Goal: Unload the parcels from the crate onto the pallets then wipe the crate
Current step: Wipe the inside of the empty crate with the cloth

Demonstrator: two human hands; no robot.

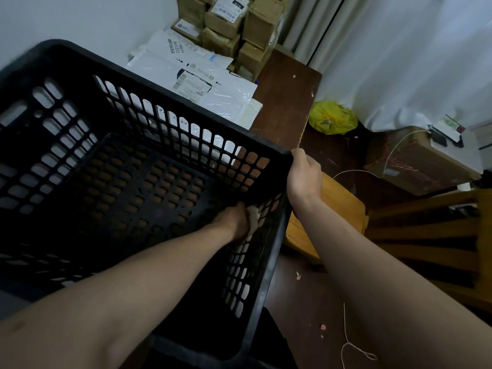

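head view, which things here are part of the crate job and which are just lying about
Job: black crate, cloth in left hand, right hand on its rim, white mailers, cardboard boxes.
Lying about: yellow bag, string, wooden chair.

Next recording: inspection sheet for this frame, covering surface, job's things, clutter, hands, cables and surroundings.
Surface: dark wooden platform, its edge chipped, carrying parcels.
Job's things: black crate, no parcels inside; white mailer bags and cardboard boxes piled behind it; pale cloth at the crate's right wall.
Clutter: yellow bag and pink scraps on the floor.
Hands: left hand is inside the crate and holds the cloth against the wall; right hand grips the crate's corner rim.
Cables: thin white cord looped on the floor; another cord runs over a box at right.
Surroundings: white curtain, wooden chair.
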